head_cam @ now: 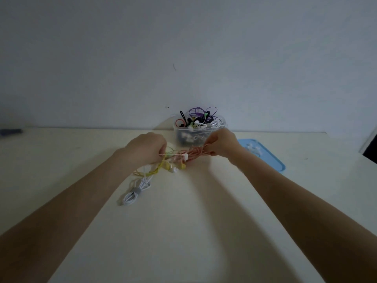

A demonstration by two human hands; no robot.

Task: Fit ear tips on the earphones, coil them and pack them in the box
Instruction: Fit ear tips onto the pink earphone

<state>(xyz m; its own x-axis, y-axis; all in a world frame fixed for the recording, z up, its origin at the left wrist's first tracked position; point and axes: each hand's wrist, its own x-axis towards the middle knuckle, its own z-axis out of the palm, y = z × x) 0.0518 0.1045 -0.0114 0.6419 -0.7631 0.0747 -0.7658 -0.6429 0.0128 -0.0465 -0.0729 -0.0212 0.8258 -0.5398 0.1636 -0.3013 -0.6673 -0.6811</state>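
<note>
Above the counter (183, 231), both hands grip the pink cord (193, 155): left hand (150, 147) pinching one end, right hand (221, 145) clutching the coil.

- The left hand (147, 147) is seen from the back, so its fingers curl out of sight around the pink cable (192, 154).
- The small white pieces on the blue tray (271, 160) are too blurred to identify.
- A dark object (11, 131) at the desk's (183, 231) far left edge is blurred and cut off.
- The box's (199, 129) tangled contents cannot be separated.
</note>
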